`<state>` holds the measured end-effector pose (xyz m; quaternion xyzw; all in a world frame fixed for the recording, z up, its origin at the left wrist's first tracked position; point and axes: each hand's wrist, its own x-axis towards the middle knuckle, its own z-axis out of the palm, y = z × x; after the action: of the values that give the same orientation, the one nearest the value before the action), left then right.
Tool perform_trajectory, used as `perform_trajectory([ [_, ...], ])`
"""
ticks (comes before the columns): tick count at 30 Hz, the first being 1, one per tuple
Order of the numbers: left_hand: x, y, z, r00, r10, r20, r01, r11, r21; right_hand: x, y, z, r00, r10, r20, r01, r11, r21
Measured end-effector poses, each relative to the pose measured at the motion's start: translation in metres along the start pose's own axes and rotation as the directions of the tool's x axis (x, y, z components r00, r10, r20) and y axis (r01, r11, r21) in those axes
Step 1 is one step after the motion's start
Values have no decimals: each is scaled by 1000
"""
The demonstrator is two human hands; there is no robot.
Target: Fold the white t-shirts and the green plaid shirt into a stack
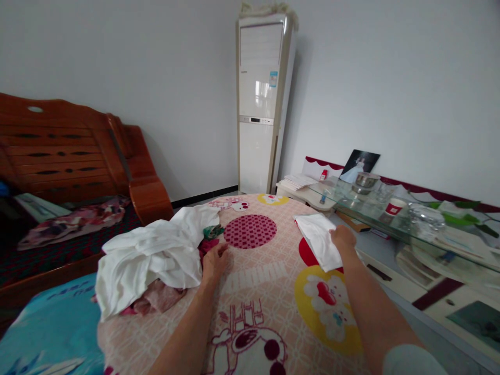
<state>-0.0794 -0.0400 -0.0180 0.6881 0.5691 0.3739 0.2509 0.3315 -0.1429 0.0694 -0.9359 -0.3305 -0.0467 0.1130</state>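
Toward the right edge of the cloth-covered table (250, 281), my right hand (344, 238) grips the side of a folded white garment (318, 240). The garment lies flat, with a bit of red edging at its far left corner. My left hand (214, 262) rests by the right side of a loose heap, its fingers loosely bent and apart, with nothing visible in them. A crumpled white cloth (152, 258) tops this heap. Dark red and green fabric (211, 234) shows beside my left fingers, and dusty pink fabric (158, 297) pokes out below.
A carved wooden bench (58, 151) stands at the left, with a patterned cloth (78, 221) on it. A blue covering (54, 323) lies at the near left. Behind the table rises a tall white air conditioner (260, 104). A glass-topped cabinet (363, 224) holds a paper cup (394, 207) and a photo (359, 165).
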Motion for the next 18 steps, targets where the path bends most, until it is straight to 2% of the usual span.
perform_trajectory([
  [4,0,-1,1,1000,10,-6,-10,1000,-2,-2,9,15,999,35,8,-35,999,1],
  [8,0,-1,1,1000,3,0,-3,1000,-13,1,12,21,999,41,-20,-41,999,15],
  [18,0,-3,3,1000,-6,8,6,1000,3,2,15,27,995,-47,-88,46,999,-10],
])
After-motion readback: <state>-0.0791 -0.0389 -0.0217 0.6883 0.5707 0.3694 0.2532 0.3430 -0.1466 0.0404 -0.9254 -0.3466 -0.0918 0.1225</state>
